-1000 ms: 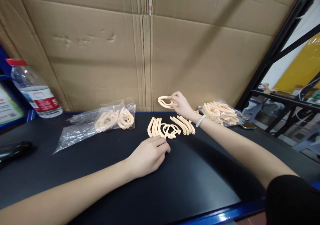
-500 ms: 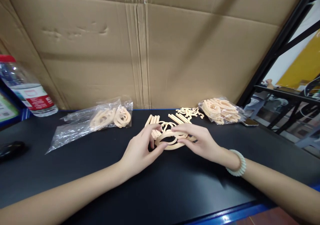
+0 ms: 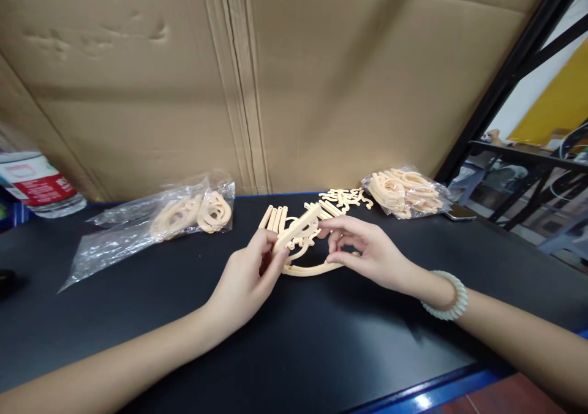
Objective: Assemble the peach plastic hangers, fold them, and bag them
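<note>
My left hand [image 3: 245,267] pinches a pale, wooden-looking curved piece [image 3: 299,225] between thumb and fingers. The piece is tilted, its far end raised to the right. My right hand [image 3: 362,248] is just right of it, thumb and index finger apart; whether a fingertip brushes the piece I cannot tell. Beneath both hands a larger pale curved piece [image 3: 312,271] lies on the black table. Just behind are straight pale sticks [image 3: 277,218] with holes near their ends, more sticks [image 3: 333,210] to the right, and small wavy pieces [image 3: 342,197].
At the left lies a clear plastic bag [image 3: 179,215] with pale rings inside. Another bag [image 3: 407,192] of pale parts is at the back right, a phone-like flat object [image 3: 460,212] beside it. A water bottle [image 3: 43,184] stands far left. Cardboard [image 3: 321,83] walls the back.
My left hand has lifted and tilted the curved piece up from the table. My right hand's fingers have come off it and spread slightly. The view has shifted a little.
</note>
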A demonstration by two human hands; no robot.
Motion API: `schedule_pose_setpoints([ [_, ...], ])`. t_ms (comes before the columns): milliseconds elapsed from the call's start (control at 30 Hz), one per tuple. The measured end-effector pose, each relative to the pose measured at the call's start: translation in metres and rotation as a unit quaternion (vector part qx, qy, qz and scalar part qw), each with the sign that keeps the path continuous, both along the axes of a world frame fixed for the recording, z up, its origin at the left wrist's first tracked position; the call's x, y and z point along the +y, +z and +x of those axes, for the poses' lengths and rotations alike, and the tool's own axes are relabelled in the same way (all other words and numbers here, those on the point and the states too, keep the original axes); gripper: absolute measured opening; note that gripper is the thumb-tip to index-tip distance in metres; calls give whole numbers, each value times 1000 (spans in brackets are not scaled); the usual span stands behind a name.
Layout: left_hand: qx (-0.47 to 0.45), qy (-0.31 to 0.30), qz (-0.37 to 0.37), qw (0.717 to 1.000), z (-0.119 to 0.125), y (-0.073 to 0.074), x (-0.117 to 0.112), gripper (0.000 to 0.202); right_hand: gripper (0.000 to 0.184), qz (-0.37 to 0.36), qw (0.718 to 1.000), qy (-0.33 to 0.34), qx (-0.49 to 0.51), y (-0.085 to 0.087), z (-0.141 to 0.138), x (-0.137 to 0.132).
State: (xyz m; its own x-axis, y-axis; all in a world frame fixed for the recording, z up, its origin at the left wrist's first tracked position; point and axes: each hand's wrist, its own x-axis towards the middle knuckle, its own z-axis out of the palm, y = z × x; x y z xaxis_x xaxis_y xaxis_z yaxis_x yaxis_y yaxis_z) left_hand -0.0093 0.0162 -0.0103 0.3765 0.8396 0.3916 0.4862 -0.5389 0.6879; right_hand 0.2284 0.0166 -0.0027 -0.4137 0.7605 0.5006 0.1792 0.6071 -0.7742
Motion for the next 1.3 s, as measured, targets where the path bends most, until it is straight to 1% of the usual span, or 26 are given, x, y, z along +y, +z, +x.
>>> schedule_pose_setpoints([
  [67, -34, 15, -22, 999, 0, 0, 1, 13, 35, 9, 1000, -6, -29, 3, 1, 0],
  [167, -96, 14, -32, 995, 0, 0, 1, 11, 25, 44, 995, -30, -80, 12, 3, -2],
  [233, -128, 7, -34, 991, 1, 1, 1, 10, 24, 67, 989, -52, -125, 18, 5, -4],
  [300, -139, 5, -39, 989, 1, 1, 1, 10, 26, 70, 979, -66, -177, 22, 9, -4],
  [367, -142, 7, -43, 989, 1, 1, 1, 11, 32, 53, 969, -49, -237, 24, 12, -3],
  [400, -143, 9, -44, 989, 1, 1, 1, 11, 31, 45, 962, -30, -266, 24, 14, -2],
  [467, -141, 13, -46, 989, 0, 1, 2, 11, 20, 38, 950, 6, -310, 24, 17, 0],
  [500, -135, 17, -47, 990, 0, 1, 2, 11, 16, 40, 947, 13, -317, 24, 18, 1],
  [567, -114, 25, -40, 992, -1, 2, 1, 11, 18, 52, 953, -12, -297, 24, 21, 2],
  [633, -83, 27, -22, 996, -1, 3, -1, 11, 18, 56, 966, -67, -245, 25, 23, 5],
  [700, -42, 16, 3, 999, -1, 5, -3, 11, 20, 28, 980, -108, -167, 25, 25, 8],
  [733, -16, 6, 15, 1000, -1, 6, -4, 11, 21, 1, 986, -114, -120, 25, 26, 9],
  [767, 11, -8, 30, 999, -1, 7, -6, 12, 23, -30, 991, -107, -71, 25, 25, 10],
  [833, 56, -50, 61, 995, 0, 8, -8, 13, 25, -89, 993, -73, 15, 23, 23, 11],
  [900, 79, -113, 91, 986, 0, 9, -9, 9, 23, -125, 989, -38, 66, 20, 19, 10],
  [967, 84, -179, 103, 975, 0, 10, -9, 5, 21, -143, 985, -14, 95, 14, 12, 8],
  [1000, 81, -203, 101, 971, 0, 11, -8, 9, 20, -148, 983, -3, 107, 11, 9, 7],
  [1067, 65, -220, 91, 969, 0, 13, -8, 13, 20, -155, 980, 23, 122, 4, 3, 5],
  [1167, 46, -198, 60, 977, 1, 13, -5, 8, 19, -149, 981, 47, 115, -4, -3, 3],
  [1233, 50, -174, 21, 983, 2, 11, -3, 11, 15, -116, 990, 34, 73, -6, -5, 1],
  [1300, 55, -161, -27, 985, 3, 9, 0, 17, 9, -42, 999, 12, 7, -4, -6, 0],
])
